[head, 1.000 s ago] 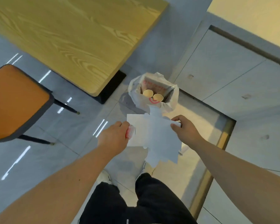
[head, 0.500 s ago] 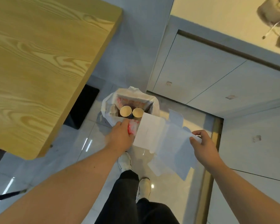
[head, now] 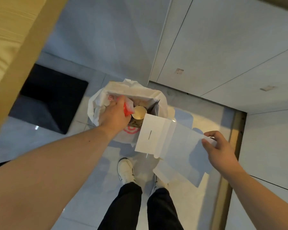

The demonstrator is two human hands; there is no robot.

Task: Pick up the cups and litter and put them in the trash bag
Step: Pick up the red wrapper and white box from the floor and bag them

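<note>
**Two loads over one narrow bag mouth**

We take the trash bag [head: 96,103] as our landmark. It stands open on the floor [head: 83,193], with a paper cup [head: 139,112] already upright inside it. Our left hand [head: 114,116] is directly over the bag's mouth, its grip closed around a crumpled red-and-white wrapper [head: 128,107]. Our right hand [head: 220,152] is well to the right of the bag and nearer to us, pinching the far corner of a flattened white cardboard sheet [head: 158,135] between thumb and fingers; the sheet's opposite edge reaches the bag's right rim.

The risk, as we judge it, lies with the sheet. It is wide, floppy and held by one corner only, so it may sag, catch the rim and tip the light bag, or slide past onto the floor. It probably needs folding first. The wrapper could also snag on the sheet if both are released together.

The wooden surface [head: 8,52] overhangs to the left of the bag, its dark base [head: 51,98] just beside it. Behind and to the right of the bag are pale wall panels [head: 223,47]. Our shoes [head: 125,170] stand just short of the bag.
</note>
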